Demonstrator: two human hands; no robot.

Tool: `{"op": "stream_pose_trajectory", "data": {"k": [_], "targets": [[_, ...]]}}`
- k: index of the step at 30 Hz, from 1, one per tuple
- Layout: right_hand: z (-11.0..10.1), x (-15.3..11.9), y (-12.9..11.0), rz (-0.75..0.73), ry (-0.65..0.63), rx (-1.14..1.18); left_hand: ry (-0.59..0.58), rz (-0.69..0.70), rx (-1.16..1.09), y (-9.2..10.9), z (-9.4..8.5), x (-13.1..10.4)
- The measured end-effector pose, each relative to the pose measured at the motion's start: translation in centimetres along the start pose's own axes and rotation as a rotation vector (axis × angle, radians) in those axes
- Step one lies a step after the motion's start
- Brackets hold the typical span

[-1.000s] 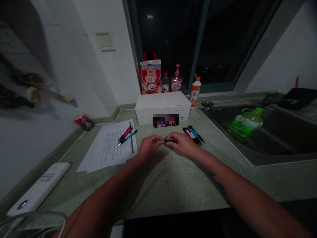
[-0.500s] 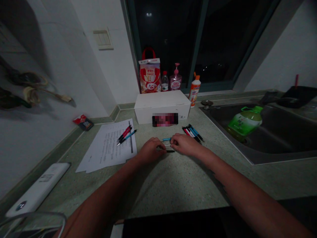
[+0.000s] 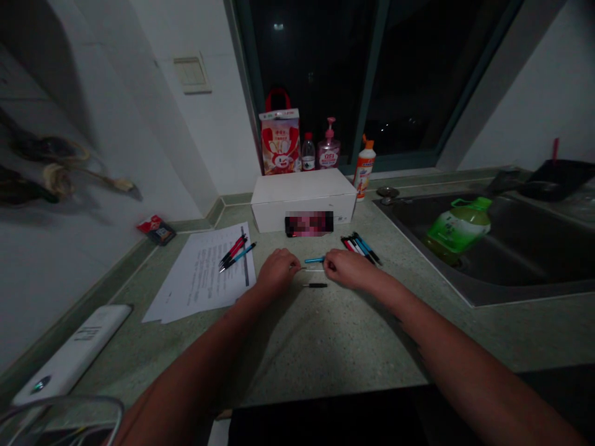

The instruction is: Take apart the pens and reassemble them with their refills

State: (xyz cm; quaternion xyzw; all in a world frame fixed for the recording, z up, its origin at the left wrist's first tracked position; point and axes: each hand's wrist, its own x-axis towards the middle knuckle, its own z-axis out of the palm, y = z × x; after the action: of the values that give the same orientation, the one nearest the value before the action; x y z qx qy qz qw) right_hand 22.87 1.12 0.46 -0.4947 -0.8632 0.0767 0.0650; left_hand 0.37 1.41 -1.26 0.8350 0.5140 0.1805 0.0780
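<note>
My left hand (image 3: pixel 279 269) is closed in a pinch, with a tiny thin piece showing at its fingertips, too small to name. Facing it, my right hand (image 3: pixel 346 268) has its fingers curled together; what they hold, if anything, is hidden. A blue pen barrel (image 3: pixel 313 260) lies on the counter with one end at the right fingertips. Just below it, a thin whitish rod (image 3: pixel 315 271) spans part of the gap between the hands. Nearer to me lies a black pen part with a thin tip (image 3: pixel 318 285), touched by neither hand.
Several pens (image 3: pixel 360 248) lie right of my hands, and more pens (image 3: pixel 236 253) rest on printed sheets (image 3: pixel 204 279) at left. Behind stand a white box (image 3: pixel 302 189) and a phone (image 3: pixel 309 224). A sink (image 3: pixel 520 266) with a green jug (image 3: pixel 460 228) is at right.
My left hand has drawn back up and left, off the black pen part, which now shows more fully. My right hand has shifted slightly right, uncovering more of the blue barrel.
</note>
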Motion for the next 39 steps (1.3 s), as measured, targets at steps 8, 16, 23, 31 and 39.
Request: {"op": "stream_pose_trajectory", "data": {"k": [8, 16, 23, 31, 39], "targets": [[-0.4, -0.1, -0.1, 0.009, 0.004, -0.007, -0.026, 0.022, 0.007, 0.0, -0.7, -0.5], [0.1, 0.0, -1.0, -0.008, 0.032, 0.011, 0.01, 0.058, 0.028, 0.8, 0.4, -0.6], [-0.1, 0.3, -0.4, -0.028, 0.159, 0.068, 0.037, 0.162, 0.042, 1.5, 0.4, -0.3], [0.8, 1.0, 0.0, -0.015, 0.188, -0.071, -0.019, 0.227, 0.109, 1.6, 1.6, 0.9], [0.4, 1.0, -0.2, -0.028, 0.146, -0.144, 0.006, 0.093, 0.013, 1.7, 1.0, 0.8]]}}
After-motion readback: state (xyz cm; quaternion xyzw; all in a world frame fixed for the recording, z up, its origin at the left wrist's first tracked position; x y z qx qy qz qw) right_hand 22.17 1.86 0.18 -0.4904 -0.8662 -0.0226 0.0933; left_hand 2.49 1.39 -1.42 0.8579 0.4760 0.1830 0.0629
